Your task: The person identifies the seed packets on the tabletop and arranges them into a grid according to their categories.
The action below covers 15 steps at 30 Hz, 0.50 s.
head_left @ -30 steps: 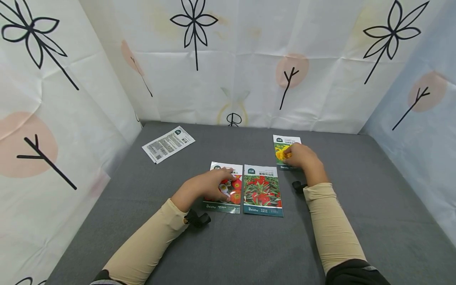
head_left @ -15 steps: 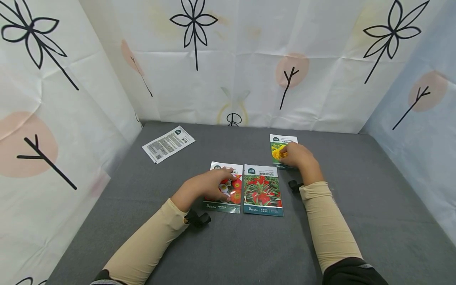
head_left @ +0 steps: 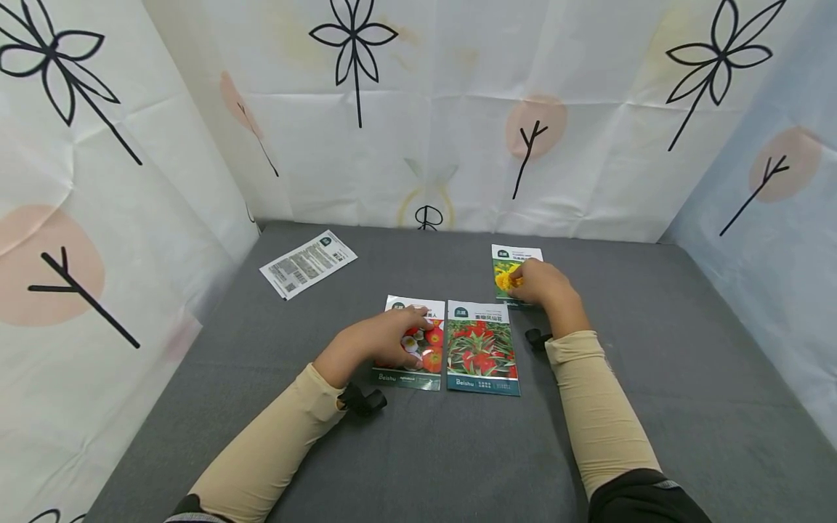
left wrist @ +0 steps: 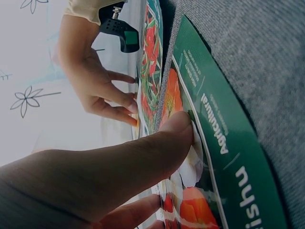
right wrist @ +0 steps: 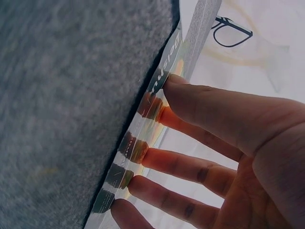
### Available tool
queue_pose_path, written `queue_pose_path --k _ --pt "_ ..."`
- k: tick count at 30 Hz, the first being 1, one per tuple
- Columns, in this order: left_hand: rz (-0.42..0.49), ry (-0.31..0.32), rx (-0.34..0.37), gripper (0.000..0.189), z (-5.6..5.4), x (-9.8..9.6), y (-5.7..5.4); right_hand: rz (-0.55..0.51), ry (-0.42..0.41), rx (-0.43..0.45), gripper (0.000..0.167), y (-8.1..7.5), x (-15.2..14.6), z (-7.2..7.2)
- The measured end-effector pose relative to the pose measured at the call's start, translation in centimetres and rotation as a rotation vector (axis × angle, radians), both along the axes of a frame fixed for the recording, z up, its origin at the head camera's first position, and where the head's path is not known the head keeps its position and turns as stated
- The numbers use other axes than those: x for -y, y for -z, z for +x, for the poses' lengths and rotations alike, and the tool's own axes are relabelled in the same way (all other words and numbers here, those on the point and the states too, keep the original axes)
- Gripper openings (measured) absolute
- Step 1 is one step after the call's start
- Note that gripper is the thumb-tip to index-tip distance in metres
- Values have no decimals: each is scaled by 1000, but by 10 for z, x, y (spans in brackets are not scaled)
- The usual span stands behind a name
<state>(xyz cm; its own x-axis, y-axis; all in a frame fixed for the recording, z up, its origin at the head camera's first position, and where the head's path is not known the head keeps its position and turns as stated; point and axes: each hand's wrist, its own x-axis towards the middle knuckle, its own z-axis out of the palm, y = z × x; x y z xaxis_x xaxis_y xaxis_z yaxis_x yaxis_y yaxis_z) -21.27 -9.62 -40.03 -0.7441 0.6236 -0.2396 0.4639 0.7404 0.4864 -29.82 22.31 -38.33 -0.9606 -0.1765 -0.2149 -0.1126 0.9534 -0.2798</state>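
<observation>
My left hand (head_left: 397,338) rests on a seed packet with red, orange and white flowers (head_left: 431,361). In the left wrist view its thumb and fingertips touch the packet's printed face, which lies flat. Close beside it, on the right, lies a seed packet with red flowers and narrow green leaves (head_left: 482,349), untouched. Farther back, my right hand (head_left: 548,287) has its fingertips on a yellow-flowered seed packet (head_left: 503,280). The right wrist view shows the thumb and spread fingers (right wrist: 186,164) pressing on that packet's face, not curled round it. The hand covers part of the yellow-flowered packet.
A white packet (head_left: 309,264), printed side with text and a barcode up, lies askew at the back left of the grey cloth-covered table (head_left: 418,450). A pale patterned curtain (head_left: 458,145) stands along the back and both sides.
My right hand has slid the yellow-flowered seed packet a little to the left along the table. The left hand and the other packets have stayed in place.
</observation>
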Motion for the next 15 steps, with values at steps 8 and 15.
queue_pose_path --k 8,15 --pt "23 16 -16 66 0 1 2 -5 4 15 50 1 1 1" --pt "16 24 -20 69 0 1 1 -8 2 13 49 0 2 0"
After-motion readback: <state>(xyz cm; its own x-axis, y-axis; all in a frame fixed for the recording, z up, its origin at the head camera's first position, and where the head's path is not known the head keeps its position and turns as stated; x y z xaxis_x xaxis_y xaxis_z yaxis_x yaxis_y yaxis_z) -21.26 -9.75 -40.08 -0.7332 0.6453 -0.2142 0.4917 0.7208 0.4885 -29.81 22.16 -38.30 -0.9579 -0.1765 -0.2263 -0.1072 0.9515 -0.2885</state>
